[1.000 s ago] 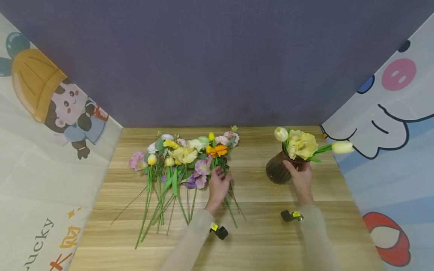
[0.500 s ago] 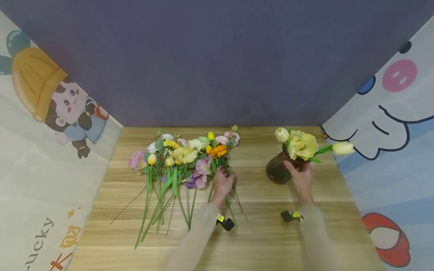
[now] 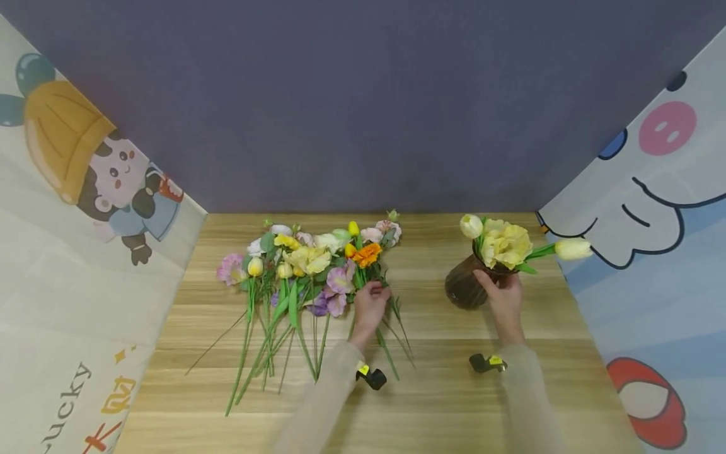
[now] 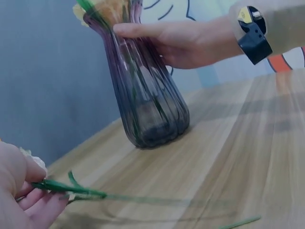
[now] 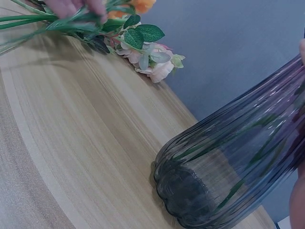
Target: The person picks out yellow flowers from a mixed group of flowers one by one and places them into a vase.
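We're noting left hand (image 3: 370,310) pinching stem (image 4: 74,188) beside flower heap (image 3: 306,259); right hand (image 3: 505,304) gripping vase (image 3: 464,285) of yellow blooms (image 3: 506,243).

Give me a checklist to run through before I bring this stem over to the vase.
1. Vase held: ok, the right hand grips the glass vase near its neck.
2. Stem in grip: ok, the left hand pinches a green stem.
3. Stem free of the flower pile: cannot tell, the hand hides part of it.
4. Which bloom it carries: cannot tell, the hand covers the join.
5. Vase mouth easy to see: not ok, the large yellow bloom covers most of it in the head view.
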`<action>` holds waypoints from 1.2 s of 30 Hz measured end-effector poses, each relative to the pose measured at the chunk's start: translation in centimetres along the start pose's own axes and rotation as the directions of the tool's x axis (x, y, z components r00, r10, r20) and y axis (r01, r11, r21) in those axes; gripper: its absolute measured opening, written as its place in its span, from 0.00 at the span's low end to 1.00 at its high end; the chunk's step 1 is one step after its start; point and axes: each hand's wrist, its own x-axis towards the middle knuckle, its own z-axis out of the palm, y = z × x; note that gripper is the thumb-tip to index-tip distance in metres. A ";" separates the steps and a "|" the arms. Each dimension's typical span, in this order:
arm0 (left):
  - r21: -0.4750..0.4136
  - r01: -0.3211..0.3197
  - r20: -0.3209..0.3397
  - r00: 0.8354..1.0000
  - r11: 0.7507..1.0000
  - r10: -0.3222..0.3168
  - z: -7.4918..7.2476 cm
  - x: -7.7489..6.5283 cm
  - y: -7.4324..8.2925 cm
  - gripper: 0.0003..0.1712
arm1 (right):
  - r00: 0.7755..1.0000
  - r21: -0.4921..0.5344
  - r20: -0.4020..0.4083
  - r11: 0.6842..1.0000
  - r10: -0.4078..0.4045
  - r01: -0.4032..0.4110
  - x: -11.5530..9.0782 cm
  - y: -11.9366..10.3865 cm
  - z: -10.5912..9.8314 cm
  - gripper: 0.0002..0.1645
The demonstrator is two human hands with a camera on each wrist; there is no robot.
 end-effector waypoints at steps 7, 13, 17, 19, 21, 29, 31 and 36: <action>-0.215 -0.011 0.044 0.999 0.977 0.021 -0.6 0.1 2.0 0.13 | 1.000 -0.012 0.005 1.000 0.020 -0.020 0.2 0.1 -0.1 0.41; -0.345 -0.050 0.044 0.997 0.937 0.070 -0.8 -0.1 4.7 0.13 | 1.000 0.014 0.004 1.000 0.001 -0.001 0.1 0.0 0.0 0.37; -0.406 -0.125 0.022 0.989 0.905 0.146 -1.1 -0.2 7.1 0.10 | 0.999 0.053 0.010 0.998 -0.033 0.032 0.0 0.1 0.1 0.30; -0.452 -0.163 0.007 0.982 0.877 0.186 -1.2 -0.3 8.3 0.09 | 0.999 0.076 0.014 0.996 -0.050 0.049 0.1 0.2 0.1 0.27; -0.491 -0.201 -0.010 0.974 0.848 0.225 -1.2 -0.2 9.4 0.07 | 0.998 0.094 0.017 0.994 -0.063 0.061 0.1 0.3 0.1 0.25; -0.586 -0.261 -0.061 0.958 0.767 0.279 -1.0 0.0 12.7 0.05 | 0.998 0.105 0.025 0.993 -0.059 0.056 0.1 0.4 0.0 0.30; -0.598 -0.265 -0.065 0.957 0.757 0.283 -1.0 0.0 13.3 0.06 | 0.998 0.095 0.027 0.994 -0.052 0.049 0.1 0.4 0.0 0.31; -0.610 -0.297 -0.067 0.943 0.735 0.325 -0.8 -0.1 14.7 0.06 | 0.999 0.091 0.025 0.995 -0.045 0.043 0.2 0.4 0.1 0.32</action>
